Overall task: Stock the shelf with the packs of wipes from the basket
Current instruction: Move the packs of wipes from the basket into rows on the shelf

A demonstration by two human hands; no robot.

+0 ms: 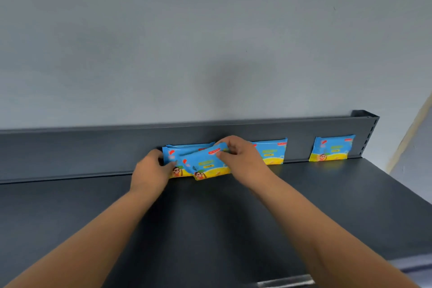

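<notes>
Note left forearm (93, 241) and right forearm (339, 236) stretched across dark shelf deck (210, 217) toward back panel (81, 147).

Locate front pack (205, 163) at rear of deck, lower edge down, tilted, leaning on rear pack (169, 154). See right hand (243, 159) pinching its top edge between thumb and curled fingertips. Read this as squaring pack upright, face out, in line with row.

See left hand (152, 170) at left end of rear pack, fingers curled round edge, thumb on printed face. Read as bracing against tipping. Cannot tell exact fingertip contact; hidden by pack edge.

Find third pack (271, 152) against panel just behind right hand, partly covered. Find fourth pack (332, 148) well apart, near slotted upright (369, 135). Expect crowding only between right hand and third pack. Find no basket in view.
</notes>
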